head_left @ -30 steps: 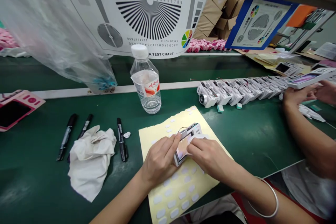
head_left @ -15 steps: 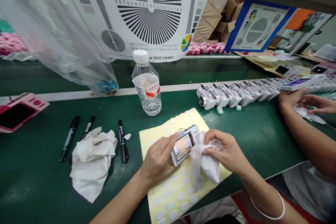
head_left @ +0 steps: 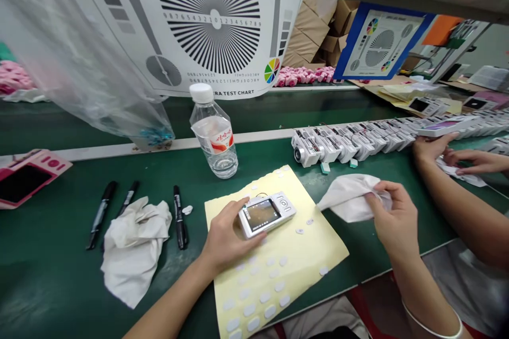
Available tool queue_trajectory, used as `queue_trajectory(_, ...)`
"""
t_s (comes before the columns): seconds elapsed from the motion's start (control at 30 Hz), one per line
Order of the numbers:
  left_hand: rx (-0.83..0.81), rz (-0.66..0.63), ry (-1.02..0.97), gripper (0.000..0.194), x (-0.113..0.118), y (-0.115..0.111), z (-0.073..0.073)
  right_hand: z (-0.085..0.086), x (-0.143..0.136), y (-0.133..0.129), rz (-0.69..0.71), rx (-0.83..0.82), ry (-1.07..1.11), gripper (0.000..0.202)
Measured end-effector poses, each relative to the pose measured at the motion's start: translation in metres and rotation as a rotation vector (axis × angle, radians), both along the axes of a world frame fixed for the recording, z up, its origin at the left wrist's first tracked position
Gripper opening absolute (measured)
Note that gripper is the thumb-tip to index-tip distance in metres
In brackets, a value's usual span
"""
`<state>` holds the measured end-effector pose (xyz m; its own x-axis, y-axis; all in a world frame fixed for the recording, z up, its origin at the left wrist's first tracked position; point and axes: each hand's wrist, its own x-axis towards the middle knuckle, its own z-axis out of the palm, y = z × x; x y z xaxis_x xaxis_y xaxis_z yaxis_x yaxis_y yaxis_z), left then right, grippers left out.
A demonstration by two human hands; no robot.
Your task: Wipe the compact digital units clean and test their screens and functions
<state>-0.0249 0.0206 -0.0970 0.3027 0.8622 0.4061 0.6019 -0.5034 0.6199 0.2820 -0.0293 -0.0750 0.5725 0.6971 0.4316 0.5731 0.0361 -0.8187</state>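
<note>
The left hand (head_left: 225,238) grips a small white camera (head_left: 267,214) by its left end, thumb along the near edge and fingers at the far edge, with the lit screen facing up. The right hand (head_left: 395,217) pinches a white cloth (head_left: 352,198) between thumb and fingers, well apart from the camera on its right; the cloth spreads out from the fingertips toward the camera, its tip at the edge of the yellow sheet (head_left: 278,270).

That sheet lies under the gripped camera, and rows of pale oval stickers (head_left: 249,309) dot its part nearest the person. Left of the left hand, a crumpled cloth (head_left: 135,249) lies on the green table (head_left: 191,296), with a black marker (head_left: 180,217) between it and the sheet and two more markers beyond its other side, one partly under it. Farther left is a pink camera (head_left: 29,176).

Beyond the held camera stands an upright water bottle (head_left: 214,132), in front of a hanging test chart (head_left: 222,26). Beyond the right hand's cloth, a long row of white cameras (head_left: 350,140) runs off to the right. There, to the right of the gripping hands, another person's hands (head_left: 431,151) hold a white device (head_left: 445,126) with a lit screen and a cloth.
</note>
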Motion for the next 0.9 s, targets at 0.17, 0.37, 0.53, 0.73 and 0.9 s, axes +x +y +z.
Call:
queue_trajectory(0.17, -0.377, 0.103, -0.301, 0.058, -0.003, 0.011, 0.003, -0.031, 0.017, 0.009, 0.014, -0.063, -0.44, 0.028)
queue_trajectory(0.37, -0.432, 0.123, -0.392, 0.057, -0.005, 0.015, 0.001, -0.049, 0.022, 0.013, 0.388, -0.204, -0.519, 0.026)
queue_trajectory(0.53, -0.349, 0.121, -0.396, 0.052, -0.007, 0.015, 0.001, -0.037, 0.023, 0.012, 0.493, -0.269, -0.57, 0.029)
queue_trajectory(0.73, -0.049, 0.123, -0.304, 0.061, 0.004, 0.005, 0.023, 0.002, -0.003, 0.031, 0.367, -0.161, -0.356, 0.049)
queue_trajectory(0.9, 0.621, 0.013, -0.028, 0.067, 0.026, 0.0, 0.052, 0.03, -0.046, 0.058, 1.115, -0.3, 0.386, 0.09)
